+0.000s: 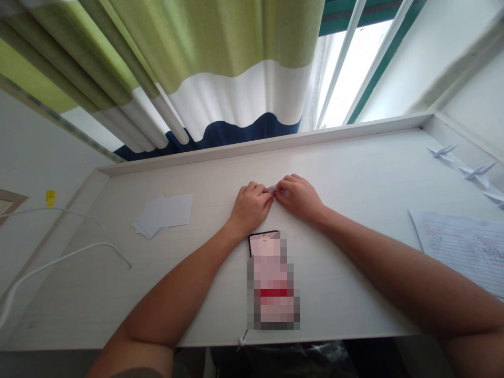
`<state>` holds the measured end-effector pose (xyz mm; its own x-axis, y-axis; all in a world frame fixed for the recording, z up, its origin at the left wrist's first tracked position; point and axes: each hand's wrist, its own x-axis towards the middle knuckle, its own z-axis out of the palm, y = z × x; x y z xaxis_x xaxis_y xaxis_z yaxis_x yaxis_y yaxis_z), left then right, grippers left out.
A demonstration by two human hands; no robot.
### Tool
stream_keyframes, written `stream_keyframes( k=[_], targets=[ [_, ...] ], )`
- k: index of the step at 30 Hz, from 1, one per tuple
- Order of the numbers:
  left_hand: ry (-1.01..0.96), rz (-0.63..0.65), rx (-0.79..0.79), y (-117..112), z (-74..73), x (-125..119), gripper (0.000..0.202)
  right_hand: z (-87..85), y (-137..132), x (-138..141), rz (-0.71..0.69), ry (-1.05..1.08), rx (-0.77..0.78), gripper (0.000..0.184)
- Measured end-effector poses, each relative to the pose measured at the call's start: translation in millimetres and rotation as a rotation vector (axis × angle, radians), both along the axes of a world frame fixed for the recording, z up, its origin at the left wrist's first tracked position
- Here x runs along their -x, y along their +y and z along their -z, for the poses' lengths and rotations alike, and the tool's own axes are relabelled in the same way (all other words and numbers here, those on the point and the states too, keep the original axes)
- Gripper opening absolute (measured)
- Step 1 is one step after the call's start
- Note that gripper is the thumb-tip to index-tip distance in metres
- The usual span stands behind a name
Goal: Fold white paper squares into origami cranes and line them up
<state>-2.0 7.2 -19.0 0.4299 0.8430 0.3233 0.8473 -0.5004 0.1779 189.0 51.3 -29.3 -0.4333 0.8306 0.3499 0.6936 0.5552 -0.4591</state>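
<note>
Between my two hands, over the middle of the white desk, is a small piece of white paper (271, 189), mostly hidden by the fingers. My left hand (251, 206) pinches its left side with bent fingers. From the right, my right hand (298, 195) pinches the same paper, its fingertips almost meeting those of the left. Just below the hands lies a phone (271, 273) with its screen lit and largely blurred out. To the left of my left hand, several loose white paper sheets (175, 210) lie in an overlapping pile.
Several folded paper shapes (477, 170) stand along the right side of the desk (354, 294). Below them is a lined sheet with writing (464, 247). A white cable (79, 254) crosses the left side. A raised rim (268, 149) runs along the back, before a curtain (236, 63).
</note>
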Motion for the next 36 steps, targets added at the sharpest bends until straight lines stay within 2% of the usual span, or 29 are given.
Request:
stream_keyframes(
  k=[5, 12, 17, 21, 23, 26, 28, 36],
  targets=[
    [0.038, -0.004, 0.006, -1.4, -2.0, -3.2, 0.028, -4.9, -3.8, 1.2, -0.014, -0.136, -0.066, 0.024],
    [0.072, 0.005, -0.002, -0.7, -3.0, -6.6, 0.031, -7.4, -5.6, 5.6, -0.016, -0.206, -0.107, 0.026],
    [0.097, 0.007, -0.017, -1.1, -3.4, -7.5, 0.029, -6.4, 1.3, 7.5, 0.078, -0.093, -0.035, 0.023],
    [0.014, -0.008, -0.057, -0.7, 0.7, -4.1, 0.022, -4.0, 7.6, 8.0, 0.077, 0.004, 0.004, 0.025],
    [-0.067, -0.059, -0.065, 1.1, 4.1, -2.0, 0.012, -2.6, 9.4, 7.9, 0.073, 0.027, 0.019, 0.027],
    [-0.185, -0.145, -0.059, 5.7, 9.2, 0.2, 0.022, -1.3, 10.7, 7.5, 0.070, 0.064, 0.036, 0.024],
    [-0.231, -0.148, -0.022, 8.6, 11.4, 0.7, 0.026, -1.2, 11.0, 7.0, 0.078, 0.076, 0.046, 0.022],
    [-0.242, -0.147, 0.087, 8.9, 7.2, -1.3, 0.020, -3.2, 10.7, 6.2, 0.044, -0.023, -0.005, 0.023]
  ],
)
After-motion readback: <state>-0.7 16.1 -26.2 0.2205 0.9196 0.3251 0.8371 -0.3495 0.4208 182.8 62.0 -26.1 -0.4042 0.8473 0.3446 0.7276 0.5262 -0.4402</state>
